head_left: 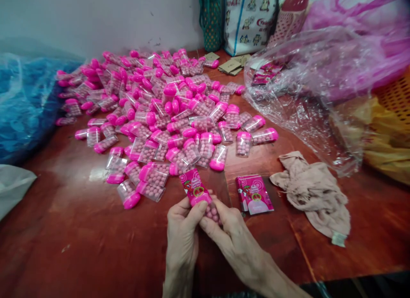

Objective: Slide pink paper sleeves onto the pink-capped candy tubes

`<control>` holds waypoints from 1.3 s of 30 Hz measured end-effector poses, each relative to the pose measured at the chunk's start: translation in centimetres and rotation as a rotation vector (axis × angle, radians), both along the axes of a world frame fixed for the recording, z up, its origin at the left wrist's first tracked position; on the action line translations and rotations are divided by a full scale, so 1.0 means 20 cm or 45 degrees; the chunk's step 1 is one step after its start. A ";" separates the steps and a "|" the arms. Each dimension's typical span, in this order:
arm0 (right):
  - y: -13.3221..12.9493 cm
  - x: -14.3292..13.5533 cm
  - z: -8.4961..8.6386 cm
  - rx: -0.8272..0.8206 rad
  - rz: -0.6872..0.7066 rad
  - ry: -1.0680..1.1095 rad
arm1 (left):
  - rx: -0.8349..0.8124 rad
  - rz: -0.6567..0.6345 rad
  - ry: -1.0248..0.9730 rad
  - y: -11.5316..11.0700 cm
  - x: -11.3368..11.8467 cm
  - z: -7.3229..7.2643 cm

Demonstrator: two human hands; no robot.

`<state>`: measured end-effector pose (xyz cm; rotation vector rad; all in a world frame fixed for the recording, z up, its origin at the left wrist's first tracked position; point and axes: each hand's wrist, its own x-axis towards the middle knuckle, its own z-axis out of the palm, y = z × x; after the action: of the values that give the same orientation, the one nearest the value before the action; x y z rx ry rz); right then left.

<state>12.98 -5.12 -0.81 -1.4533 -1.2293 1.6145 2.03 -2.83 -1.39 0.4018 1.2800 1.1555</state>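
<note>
Both hands meet near the front middle of the table around one small clear candy container (pixel 212 212) with a pink lid and pink balls inside. A printed pink label (pixel 193 183) stands out beyond its lid end. My left hand (pixel 183 227) is closed, its thumb pressing at the lid and label. My right hand (pixel 232 229) grips the clear body from the other side, partly hiding it. Just right of the hands lies a small stack of matching pink labels (pixel 256 195). Beyond the hands spreads a big heap of similar candy containers (pixel 199 106).
A crumpled beige cloth (pixel 315 195) lies at right on the red-brown table (pixel 96 246). Clear plastic wrapping (pixel 307 114) and a pink bag (pixel 361 54) fill the right side. A blue bag (pixel 25 105) bounds the left. Cardboard pieces (pixel 231 66) lie behind.
</note>
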 end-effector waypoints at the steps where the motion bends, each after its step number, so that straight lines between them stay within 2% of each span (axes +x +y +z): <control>1: 0.00 0.00 0.00 -0.010 0.016 -0.009 | -0.003 -0.001 -0.017 0.00 0.00 0.00; 7: 0.04 0.03 -0.01 0.020 0.227 0.324 | -0.078 0.048 -0.177 0.00 0.00 0.00; 9: 0.03 0.03 -0.02 0.016 0.243 0.372 | -0.083 0.052 -0.179 0.00 -0.01 0.00; 16: -0.01 0.01 -0.06 -0.012 0.090 0.336 | 0.026 -0.021 -0.127 0.00 0.01 0.01; 21: -0.01 0.02 -0.05 -0.064 0.141 0.330 | 0.115 0.050 -0.192 0.00 0.00 0.01; 29: -0.02 -0.05 -0.01 -0.170 -0.003 0.356 | 0.060 0.042 -0.191 -0.01 0.03 0.00; 35: -0.03 -0.05 0.00 -0.098 -0.105 0.134 | 0.071 0.034 -0.278 -0.03 0.05 -0.01; 39: -0.01 -0.04 -0.02 -0.060 -0.091 0.133 | 0.073 -0.021 -0.331 -0.04 0.05 -0.02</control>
<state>12.20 -5.30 -1.17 -1.4065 -1.0754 1.6593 3.04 -3.60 -1.89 0.2924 1.0175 1.1908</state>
